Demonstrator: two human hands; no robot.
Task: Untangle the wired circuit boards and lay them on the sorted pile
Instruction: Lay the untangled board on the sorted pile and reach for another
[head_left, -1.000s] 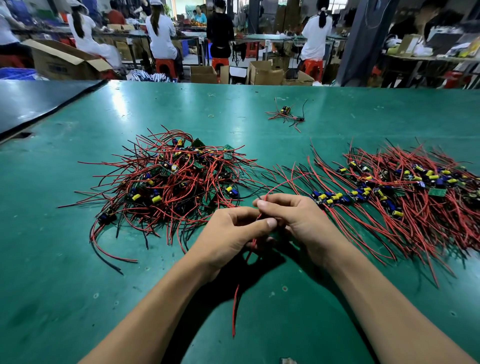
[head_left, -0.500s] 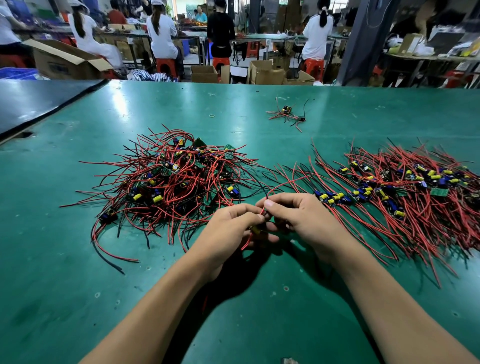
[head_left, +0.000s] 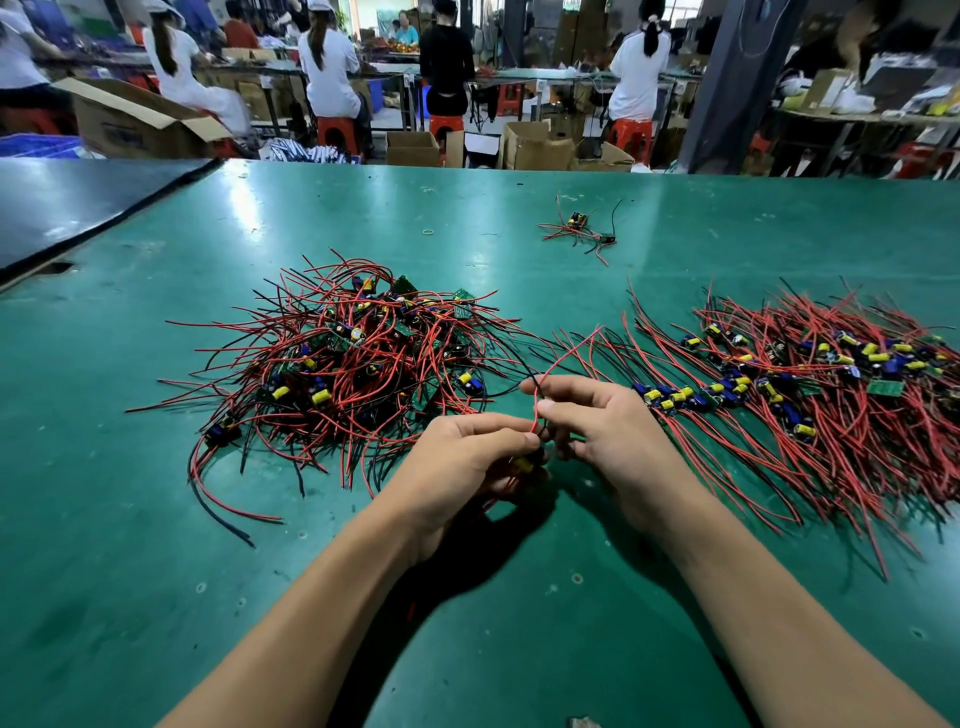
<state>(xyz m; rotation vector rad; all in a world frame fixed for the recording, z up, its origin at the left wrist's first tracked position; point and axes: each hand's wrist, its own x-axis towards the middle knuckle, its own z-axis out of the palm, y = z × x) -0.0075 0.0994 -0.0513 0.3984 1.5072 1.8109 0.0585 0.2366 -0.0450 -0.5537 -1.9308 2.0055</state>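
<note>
Between left fingers (head_left: 493, 432) gripping a small yellow-capped circuit board (head_left: 523, 463) and right fingers (head_left: 569, 410) pinching its thin red wire (head_left: 567, 357), black lead (head_left: 506, 392) could snag tangled red-wire heap (head_left: 353, 358).

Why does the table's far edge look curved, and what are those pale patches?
Head view: the wide-angle lens bows the green table; the pale patches are lamp glare; left hand and right hand cast soft shadows below; distant workers look blurred.
</note>
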